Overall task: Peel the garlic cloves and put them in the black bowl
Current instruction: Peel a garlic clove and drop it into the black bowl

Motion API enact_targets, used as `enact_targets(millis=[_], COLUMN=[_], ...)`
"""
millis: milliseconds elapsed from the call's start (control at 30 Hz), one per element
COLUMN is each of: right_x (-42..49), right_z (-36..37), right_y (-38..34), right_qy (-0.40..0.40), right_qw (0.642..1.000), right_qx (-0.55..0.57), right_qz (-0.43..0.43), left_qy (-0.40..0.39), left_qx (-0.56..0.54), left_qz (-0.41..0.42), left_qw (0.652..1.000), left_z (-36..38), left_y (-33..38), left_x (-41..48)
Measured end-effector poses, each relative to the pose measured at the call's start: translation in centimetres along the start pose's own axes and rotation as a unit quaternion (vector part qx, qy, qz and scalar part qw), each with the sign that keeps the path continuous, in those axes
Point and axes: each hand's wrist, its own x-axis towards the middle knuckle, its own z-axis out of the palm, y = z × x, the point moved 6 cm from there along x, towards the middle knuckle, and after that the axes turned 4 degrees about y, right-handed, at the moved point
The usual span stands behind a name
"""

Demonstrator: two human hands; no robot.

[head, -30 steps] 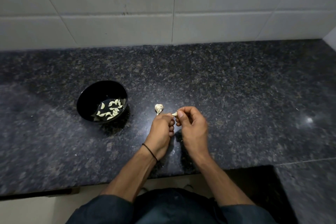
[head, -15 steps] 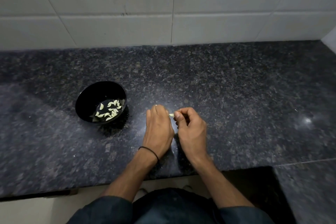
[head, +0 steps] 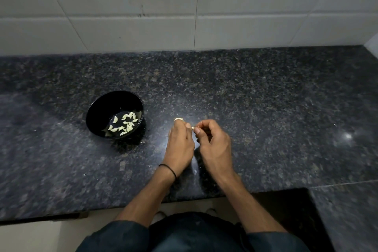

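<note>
Dark speckled stone bench (head: pixel 266 92), white tiled wall (head: pixel 122 6) behind it. Black bowl (head: pixel 94 108) stands upright on the bench, left of the hands and apart from them. In its bottom lies a scatter of pale peeled cloves (head: pixel 127 123), more than a dozen by rough count, mostly toward the bowl's near right side. Both hands are low over the bench, not far from its front edge, close beside each other. Right hand (head: pixel 214 145): grip closed, thumb and forefinger pinching a small pale garlic clove (head: pixel 192 128); only its tip shows at the fingertips, and the other fingers curl into the palm. Left hand (head: pixel 180 143): back of the hand up, fingers reaching away from the body, tips at a pale garlic piece (head: pixel 178 119) on the bench just beyond them. The fingers hide the contact, so cannot tell whether this grip is closed on the piece or only touching it. The pinched clove sits in the narrow gap between the two hands, just beside the left forefinger; cannot tell whether the left hand touches it. Thin black band (head: pixel 168 169) round the left wrist. Dark sleeves (head: pixel 114 237) at the bottom of view, forearms bare. Bright spot of reflected light (head: pixel 347 135) on the bench, far right.
</note>
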Motion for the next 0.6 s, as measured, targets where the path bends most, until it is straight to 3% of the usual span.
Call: enact_targets(millis=[67, 133, 200, 400, 600], right_x=[-0.1, 0.0, 0.2, 0.2, 0.1], right_z=[0.0, -0.1, -0.4, -0.5, -0.6], right_y=[0.2, 0.8, 1.4, 1.8, 1.9], right_qy=[0.009, 0.02, 0.035, 0.041, 0.047], right_qw=[1.0, 0.995, 0.989, 0.981, 0.987], right_qx=[0.017, 0.07, 0.107, 0.144, 0.112], right_qz=[0.018, 0.062, 0.096, 0.121, 0.103], left_qy=[-0.022, -0.037, -0.038, -0.041, 0.011], left_qx=[-0.1, -0.239, -0.297, -0.11, -0.069], left_qz=[-0.089, -0.198, -0.239, -0.098, -0.03], left_qw=[0.991, 0.95, 0.923, 0.988, 0.997], left_z=[0.9, 1.8, 1.9, 1.3, 0.3], left_y=[-0.8, -1.6, -2.1, -2.2, -1.7], left_x=[-0.1, -0.2, -0.1, 0.0, 0.0])
